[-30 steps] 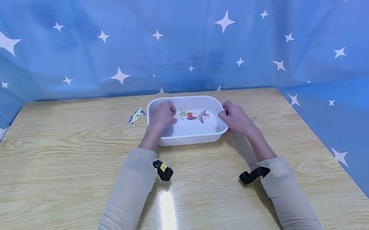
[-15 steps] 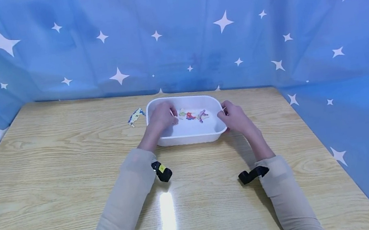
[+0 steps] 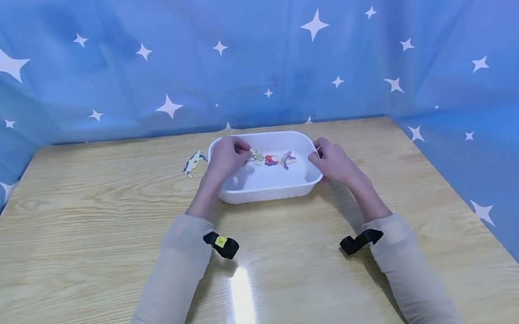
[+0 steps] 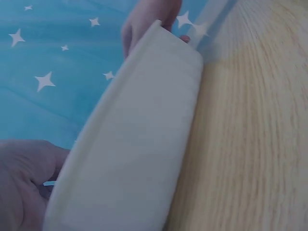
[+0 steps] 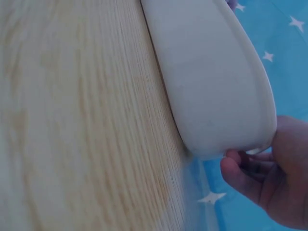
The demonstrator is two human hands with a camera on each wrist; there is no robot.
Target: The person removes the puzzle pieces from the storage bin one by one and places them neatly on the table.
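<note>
Head view: right hand [image 3: 335, 162] grips tray [image 3: 267, 193] at right end, left hand [image 3: 227, 158] curled beside cutouts [image 3: 270, 160] inside, hold unclear; apparently arranging them, next move calling for light touch, tray steady.

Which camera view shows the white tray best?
The head view, because it looks down into the white tray and shows its inside and most of its rim. Both wrist views show mainly its outer wall, cut off at the picture edge.
</note>
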